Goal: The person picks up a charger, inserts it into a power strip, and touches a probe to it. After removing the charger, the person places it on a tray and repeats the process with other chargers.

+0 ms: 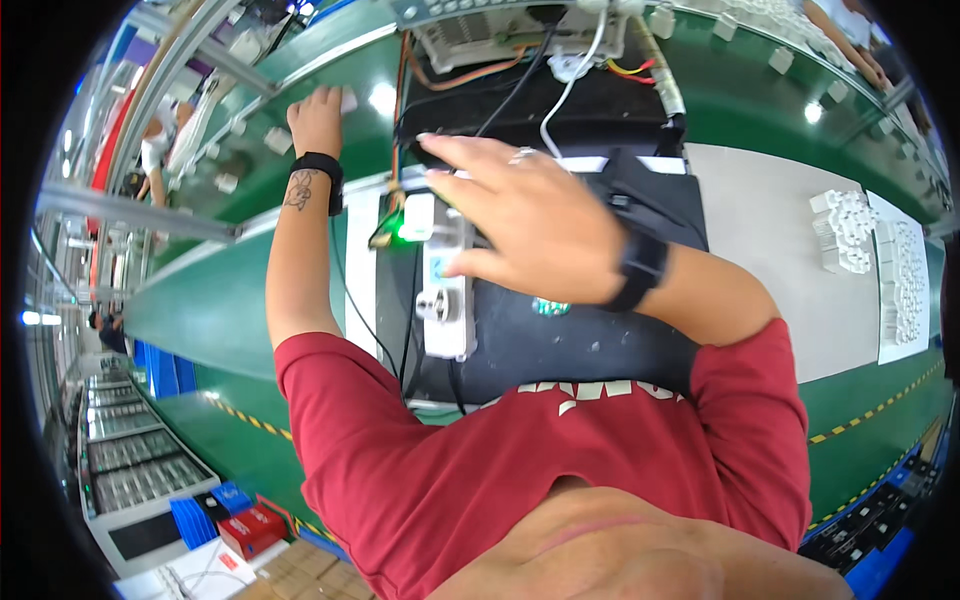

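My left hand [317,122] reaches out over the green conveyor belt at the far left, its fingers curled. A small blurred white block [348,101] shows at its thumb side, seemingly in the fingers. My right hand [535,215] hovers palm down over the black work mat, fingers spread, with nothing seen in it. Below and left of it stands a white power strip [447,335]. A white adapter [420,214] sits at the strip's far end beside a glowing green light [404,233]. Nearer me, a round grey-white plug [433,304] is in the strip.
An instrument [515,45] with cables stands at the back. White blocks [278,140] lie along the belt. Right of me, rows of white parts [845,232] stand on a grey board [770,290]. A metal frame bar [140,212] juts in from the left. Other people work farther off.
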### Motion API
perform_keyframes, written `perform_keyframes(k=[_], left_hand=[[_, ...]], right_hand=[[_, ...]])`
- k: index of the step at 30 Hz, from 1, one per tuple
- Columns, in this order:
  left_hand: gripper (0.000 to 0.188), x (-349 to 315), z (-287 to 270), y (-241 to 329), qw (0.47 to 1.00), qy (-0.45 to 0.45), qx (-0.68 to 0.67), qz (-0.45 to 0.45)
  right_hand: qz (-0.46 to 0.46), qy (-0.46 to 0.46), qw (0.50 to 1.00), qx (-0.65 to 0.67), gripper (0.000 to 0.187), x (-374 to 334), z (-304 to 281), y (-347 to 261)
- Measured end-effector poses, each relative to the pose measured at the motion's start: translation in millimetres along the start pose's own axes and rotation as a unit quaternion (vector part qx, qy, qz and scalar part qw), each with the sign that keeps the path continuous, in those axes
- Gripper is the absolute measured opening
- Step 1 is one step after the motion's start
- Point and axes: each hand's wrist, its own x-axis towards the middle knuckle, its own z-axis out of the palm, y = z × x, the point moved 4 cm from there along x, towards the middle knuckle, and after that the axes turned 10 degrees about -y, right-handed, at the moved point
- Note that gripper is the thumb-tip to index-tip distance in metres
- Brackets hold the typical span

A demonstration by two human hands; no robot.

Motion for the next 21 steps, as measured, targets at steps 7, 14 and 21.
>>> perform_keyframes(k=[7,14,21], left_hand=[[0.014,63.9,90.7,11.3,0.975,-0.107,0.169,0.092],[0.016,86.7,116.7,37.5,0.963,-0.101,0.145,0.203],[0.017,71.7,115.4,35.8,0.960,-0.141,0.137,0.201]], right_hand=[[0.225,0.109,0.965,-0.085,0.039,-52.7,-100.7,189.5],[0.540,0.146,0.822,-0.106,0.060,-89.3,-63.4,428.9],[0.448,0.208,0.861,-0.121,0.056,-28.7,-48.9,510.6]])
